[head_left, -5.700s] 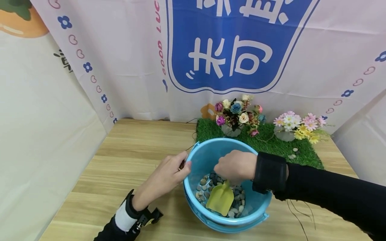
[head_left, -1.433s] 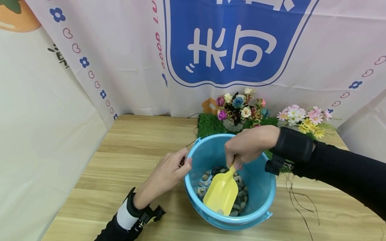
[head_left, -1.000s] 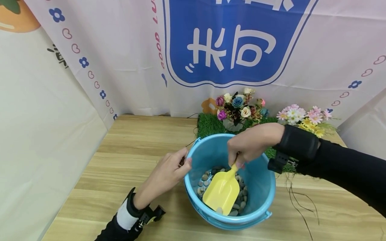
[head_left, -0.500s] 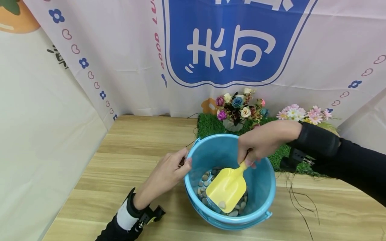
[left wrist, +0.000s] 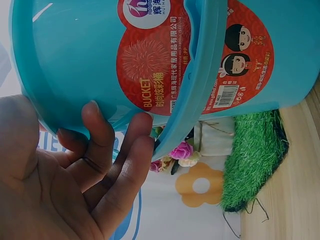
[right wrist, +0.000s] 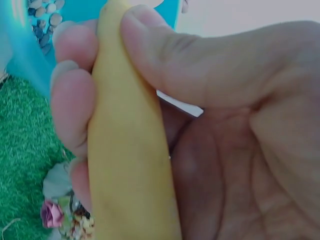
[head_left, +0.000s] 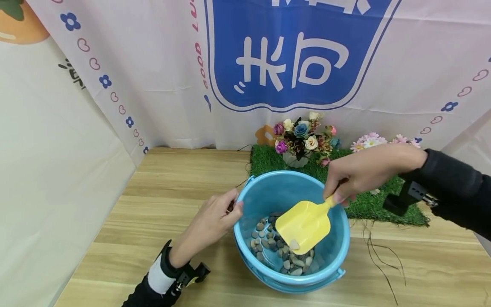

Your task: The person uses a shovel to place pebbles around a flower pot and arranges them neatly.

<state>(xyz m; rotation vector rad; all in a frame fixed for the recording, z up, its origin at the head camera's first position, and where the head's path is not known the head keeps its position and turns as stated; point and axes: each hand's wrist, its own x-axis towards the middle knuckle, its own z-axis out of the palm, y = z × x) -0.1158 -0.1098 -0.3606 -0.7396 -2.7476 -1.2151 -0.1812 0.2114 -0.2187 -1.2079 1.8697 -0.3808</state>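
A yellow toy shovel hangs inside the mouth of a blue bucket, its blade tilted down to the left and carrying one pale pebble. My right hand grips the shovel by its handle, fingers and thumb wrapped round it in the right wrist view. On the bucket's left side, my left hand holds the rim. Its fingers bend against the bucket's outside in the left wrist view, below a red label. Grey and tan pebbles cover part of the bucket's bottom.
Behind the bucket lies a green turf mat bearing a mixed bouquet and, partly hidden by my right arm, pink and white flowers. Loose dark strings trail over the wooden table. A printed cloth hangs at the back.
The shovel has risen off the pebbles and shifted right with my right hand, a pebble now on its blade. More pebbles show beneath it. My left hand stays on the rim.
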